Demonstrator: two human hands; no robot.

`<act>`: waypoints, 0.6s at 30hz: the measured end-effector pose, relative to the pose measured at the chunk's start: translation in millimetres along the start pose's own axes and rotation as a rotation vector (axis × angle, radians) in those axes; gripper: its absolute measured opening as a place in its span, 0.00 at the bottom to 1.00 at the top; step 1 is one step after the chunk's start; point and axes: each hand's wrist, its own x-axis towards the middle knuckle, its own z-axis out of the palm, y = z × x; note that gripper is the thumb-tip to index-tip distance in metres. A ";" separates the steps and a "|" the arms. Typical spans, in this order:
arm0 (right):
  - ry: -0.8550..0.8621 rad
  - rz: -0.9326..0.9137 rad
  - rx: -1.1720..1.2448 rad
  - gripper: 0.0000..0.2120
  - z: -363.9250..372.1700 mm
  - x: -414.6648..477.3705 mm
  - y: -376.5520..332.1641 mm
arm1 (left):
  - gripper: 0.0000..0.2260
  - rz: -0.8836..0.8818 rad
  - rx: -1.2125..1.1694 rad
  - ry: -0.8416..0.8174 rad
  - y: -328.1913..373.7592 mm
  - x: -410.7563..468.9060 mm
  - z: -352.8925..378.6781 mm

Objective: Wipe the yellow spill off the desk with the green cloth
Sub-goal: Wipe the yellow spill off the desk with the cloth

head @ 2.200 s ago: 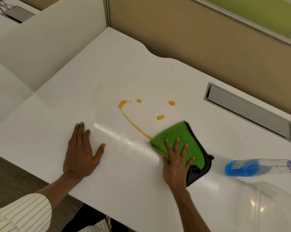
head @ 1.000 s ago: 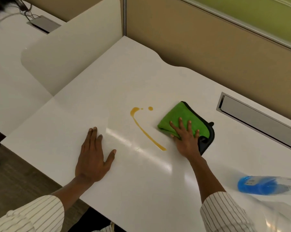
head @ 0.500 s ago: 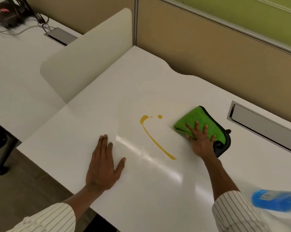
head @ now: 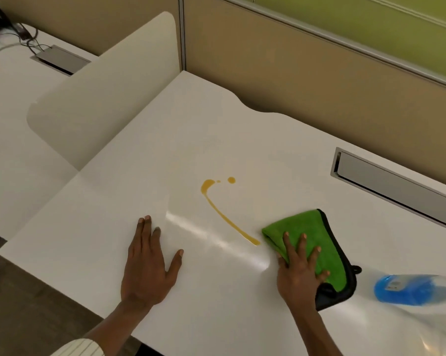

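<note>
Your right hand [head: 299,272] presses flat, fingers spread, on the green cloth [head: 310,241]; the yellow spill [head: 225,213] streak ends just left of it. Left hand [head: 148,263] lies spread flat on the table [head: 216,129].

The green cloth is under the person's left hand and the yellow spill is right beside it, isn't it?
Not quite: the head view shows the green cloth under the right hand, not the left. The left hand lies flat on the bare desk. The yellow spill is right beside the cloth.
</note>
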 end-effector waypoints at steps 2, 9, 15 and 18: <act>-0.002 -0.057 -0.031 0.31 5.4 -4.0 -3.2 | 0.38 0.001 0.006 -0.004 -0.2 0.3 0.1; 0.022 -0.203 0.030 0.26 -29.6 77.0 -8.2 | 0.38 0.009 0.002 0.009 1.2 0.0 -1.5; 0.066 -0.092 0.006 0.29 -20.0 81.9 -33.4 | 0.38 0.014 0.003 0.019 0.3 -0.3 0.4; 0.052 -0.302 -0.083 0.32 -1.9 44.5 -33.4 | 0.38 0.011 0.005 0.021 0.6 -0.4 0.4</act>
